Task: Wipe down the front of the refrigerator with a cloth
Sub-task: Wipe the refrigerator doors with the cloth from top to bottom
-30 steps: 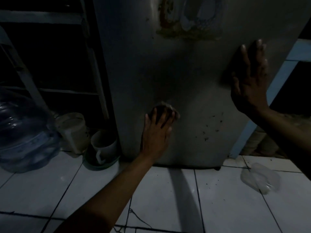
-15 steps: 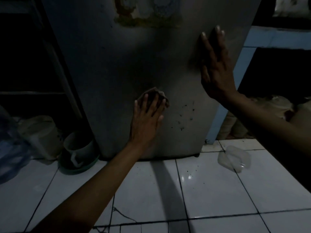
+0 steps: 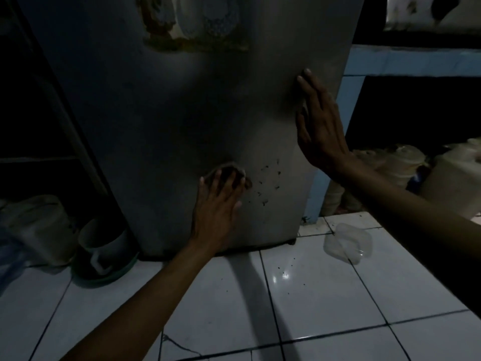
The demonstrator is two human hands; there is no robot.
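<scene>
The left hand [image 3: 217,204] presses the cloth [image 3: 229,171] flat-fingered against the fridge [image 3: 182,113] low on its front; the right hand [image 3: 318,126], fingers straight, braces the right edge. Dark specks [image 3: 268,185] just right of the cloth remain, so wiping looks unfinished.

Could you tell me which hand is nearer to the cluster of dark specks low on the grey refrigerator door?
Left. The left hand presses the cloth against the grey refrigerator door just beside the dark specks; the right hand rests flat higher up, near the door's right edge.
</scene>
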